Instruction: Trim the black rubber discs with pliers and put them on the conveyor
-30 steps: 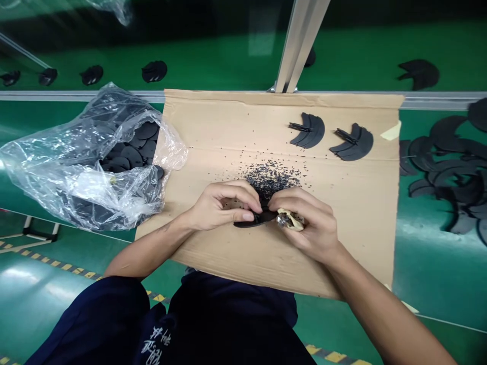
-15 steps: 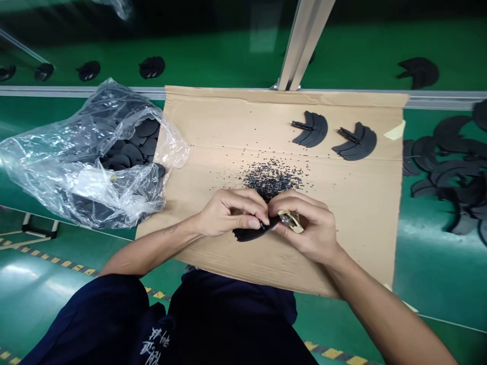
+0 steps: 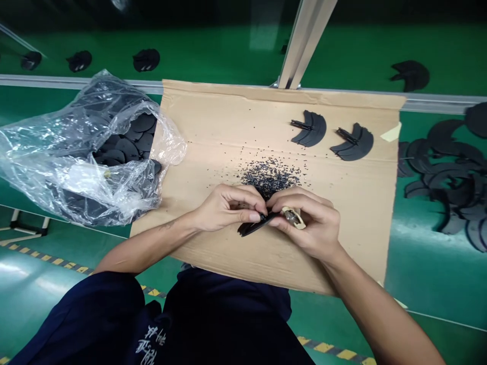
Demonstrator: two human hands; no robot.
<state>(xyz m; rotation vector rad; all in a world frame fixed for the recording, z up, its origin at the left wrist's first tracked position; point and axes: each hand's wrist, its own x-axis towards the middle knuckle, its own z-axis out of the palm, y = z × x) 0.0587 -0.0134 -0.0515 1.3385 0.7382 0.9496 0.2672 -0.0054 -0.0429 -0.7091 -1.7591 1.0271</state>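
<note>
L hand point(image 3: 224, 208) pinches black part point(image 3: 253, 226) (R hand point(image 3: 310, 225) grips tool point(image 3: 292, 217)).

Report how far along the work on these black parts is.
Done, it seems: two small stacks of black parts lie on the cardboard, with a pile of black chips nearer the hands. In hand: the left hand holds one black part while the right hand works a beige-handled tool on it. Left: the plastic bag holds many more; whether the heap at the right is finished cannot be told.
</note>
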